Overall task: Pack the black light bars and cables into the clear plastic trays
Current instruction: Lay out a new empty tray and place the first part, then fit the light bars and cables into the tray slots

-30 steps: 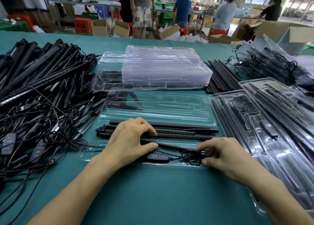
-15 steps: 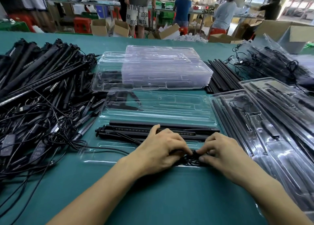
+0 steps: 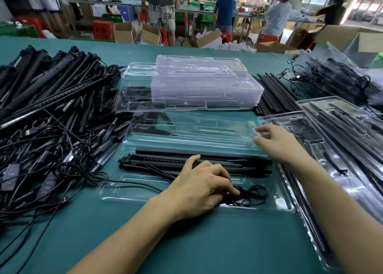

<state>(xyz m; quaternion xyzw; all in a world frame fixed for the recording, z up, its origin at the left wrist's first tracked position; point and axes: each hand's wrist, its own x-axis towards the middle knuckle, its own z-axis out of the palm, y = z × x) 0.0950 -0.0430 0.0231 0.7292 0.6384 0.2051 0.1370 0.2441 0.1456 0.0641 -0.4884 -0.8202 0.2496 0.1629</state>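
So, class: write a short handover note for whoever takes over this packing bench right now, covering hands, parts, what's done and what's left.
Left hand: fingers curled on the coiled cable in the open tray, near pocket.
Right hand: open, blurred, over the tray's clear far half.
Done: light bars lie in the tray; packed trays sit to the right.
Left: tuck the cable in and probably close the tray. The loose pile and empty tray stack wait.
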